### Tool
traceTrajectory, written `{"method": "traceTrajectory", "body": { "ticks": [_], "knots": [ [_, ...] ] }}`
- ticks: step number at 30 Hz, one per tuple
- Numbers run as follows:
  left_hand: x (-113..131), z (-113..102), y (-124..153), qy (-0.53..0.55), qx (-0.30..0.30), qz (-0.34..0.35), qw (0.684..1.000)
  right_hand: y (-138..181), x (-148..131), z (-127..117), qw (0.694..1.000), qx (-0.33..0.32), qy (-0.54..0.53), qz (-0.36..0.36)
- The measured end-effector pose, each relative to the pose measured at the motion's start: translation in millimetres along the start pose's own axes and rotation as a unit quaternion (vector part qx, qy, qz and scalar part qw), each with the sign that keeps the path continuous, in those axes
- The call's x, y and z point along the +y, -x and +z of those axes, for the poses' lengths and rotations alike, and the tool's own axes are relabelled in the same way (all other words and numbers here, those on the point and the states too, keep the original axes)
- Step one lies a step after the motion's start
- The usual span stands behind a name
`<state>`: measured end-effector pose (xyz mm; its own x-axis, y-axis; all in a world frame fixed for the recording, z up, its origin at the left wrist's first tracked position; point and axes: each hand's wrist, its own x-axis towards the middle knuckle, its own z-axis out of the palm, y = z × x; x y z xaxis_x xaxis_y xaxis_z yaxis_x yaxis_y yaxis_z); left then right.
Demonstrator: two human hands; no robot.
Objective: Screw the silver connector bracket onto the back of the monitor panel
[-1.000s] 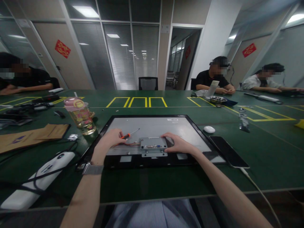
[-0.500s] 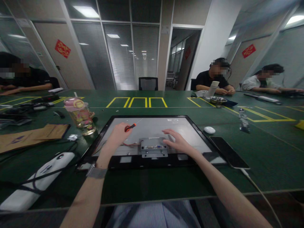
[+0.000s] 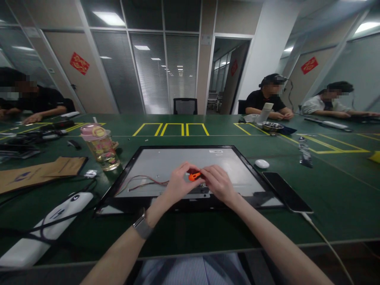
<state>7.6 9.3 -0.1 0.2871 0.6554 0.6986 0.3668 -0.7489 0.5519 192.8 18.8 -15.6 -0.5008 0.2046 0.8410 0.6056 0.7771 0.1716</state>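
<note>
My left hand is closed round an orange and black screwdriver. Over the middle of the panel, my right hand meets it, fingers curled together at the screwdriver's other end; the shaft is hidden behind them. Beneath both hands lies a flat display panel with a grey metal back and black frame, its back facing up. The small metal connector box near its front edge is mostly covered by my hands. Thin wires run across the panel's left part.
To the left are a pink-lided bottle, a paper bag and a white power strip with black cables. On the right lie a white mouse-like case and a phone on a cable. Several people sit across the table.
My left hand has brought the screwdriver right and toward me, to the panel's middle. My right hand has gone from spread fingers to closed against the screwdriver.
</note>
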Motion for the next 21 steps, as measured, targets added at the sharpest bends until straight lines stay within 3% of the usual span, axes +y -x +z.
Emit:
{"method": "traceTrajectory", "body": {
  "ticks": [3,5,8,10,12,14,21],
  "knots": [
    [-6,-15,-5,0.022,-0.026,-0.044,0.998,1,5,-3,0.995,0.068,-0.028,0.074],
    [-16,-28,-7,0.013,-0.049,-0.079,0.996,3,11,-5,0.973,0.138,-0.074,0.169],
    [-40,-44,-9,-0.025,-0.111,-0.145,0.983,5,20,-11,0.888,0.209,-0.186,0.365],
    [-59,-48,-7,-0.062,-0.123,-0.177,0.974,5,26,-17,0.821,0.217,-0.297,0.436],
    [-75,-46,-2,-0.102,-0.123,-0.192,0.968,4,29,-21,0.781,0.201,-0.378,0.455],
    [-86,-39,3,-0.13,-0.151,-0.189,0.962,3,30,-24,0.762,0.185,-0.422,0.454],
    [-95,-26,11,-0.17,-0.226,-0.179,0.942,1,23,-25,0.746,0.14,-0.477,0.442]
  ]
}}
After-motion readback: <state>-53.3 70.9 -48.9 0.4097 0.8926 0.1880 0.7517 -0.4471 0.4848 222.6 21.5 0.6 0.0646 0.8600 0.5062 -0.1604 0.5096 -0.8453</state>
